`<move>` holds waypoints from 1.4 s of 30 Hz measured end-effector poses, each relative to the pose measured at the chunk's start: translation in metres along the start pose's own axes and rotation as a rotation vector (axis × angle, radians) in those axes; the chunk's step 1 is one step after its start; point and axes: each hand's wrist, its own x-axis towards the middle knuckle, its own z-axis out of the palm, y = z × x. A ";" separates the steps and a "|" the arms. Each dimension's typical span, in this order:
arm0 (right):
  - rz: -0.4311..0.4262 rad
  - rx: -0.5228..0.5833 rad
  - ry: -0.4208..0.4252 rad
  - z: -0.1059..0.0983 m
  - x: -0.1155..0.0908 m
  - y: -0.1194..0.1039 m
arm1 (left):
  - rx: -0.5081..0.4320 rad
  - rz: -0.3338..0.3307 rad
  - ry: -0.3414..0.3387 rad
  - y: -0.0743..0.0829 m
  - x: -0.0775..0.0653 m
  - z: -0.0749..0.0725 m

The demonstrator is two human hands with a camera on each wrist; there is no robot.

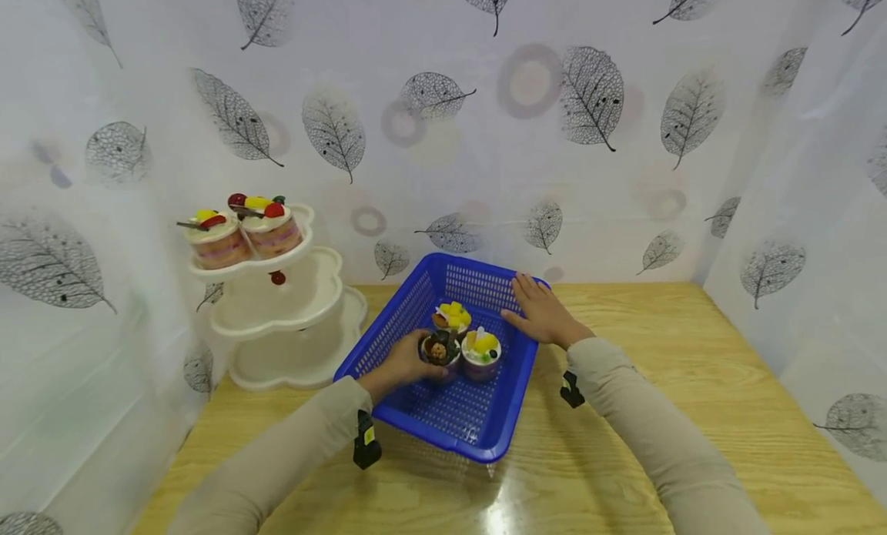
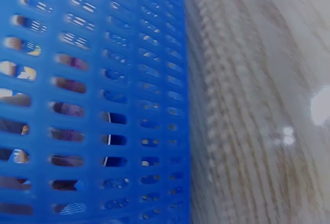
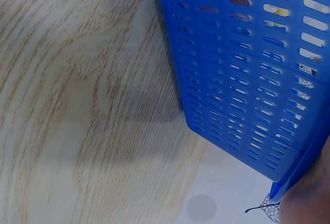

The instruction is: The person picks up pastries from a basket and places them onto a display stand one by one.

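My left hand [image 1: 407,361] reaches over the near left side of a blue plastic basket [image 1: 388,350], fingers and thumb around a dessert cup with a dark chocolate top [image 1: 440,349]. Against that cup stand two more fruit-topped dessert cups, one with yellow cubes [image 1: 453,317] behind it and one with cream and yellow fruit [image 1: 481,356] to its right. My right hand [image 1: 540,312] rests on the basket's far right rim, its fingers extended. The left wrist view shows only the slotted basket wall [image 2: 93,100] and the tabletop; the left hand is out of that view.
A white three-tier stand [image 1: 277,319] with scalloped trays is at the left. Its top tray bears two cake cups, one with yellow and red fruit [image 1: 220,242] and one with a red berry [image 1: 276,233]. Leaf-print sheeting [image 1: 443,173] hangs behind the wooden table [image 1: 658,381].
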 end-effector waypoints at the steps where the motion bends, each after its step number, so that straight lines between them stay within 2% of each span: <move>1: -0.002 0.002 0.002 0.000 0.000 -0.001 | 0.004 0.011 0.005 0.000 -0.001 -0.001; 4: 0.000 0.005 -0.011 0.000 0.000 -0.001 | 0.007 0.038 0.016 0.001 -0.003 -0.004; 13: 0.007 0.010 -0.028 0.000 0.000 0.001 | -0.057 0.059 0.031 0.010 -0.013 -0.018; 23: -0.006 0.016 -0.007 0.000 -0.001 -0.001 | -0.139 0.155 0.070 0.019 -0.024 -0.050; 29: -0.003 0.004 -0.003 0.000 0.000 0.000 | -0.167 0.181 0.095 0.025 -0.031 -0.070; 36: 0.000 0.014 -0.006 0.001 0.000 0.000 | -0.231 0.227 0.123 0.027 -0.038 -0.086; 42: -0.003 0.006 -0.002 0.001 0.001 0.000 | -0.262 0.251 0.175 0.026 -0.042 -0.098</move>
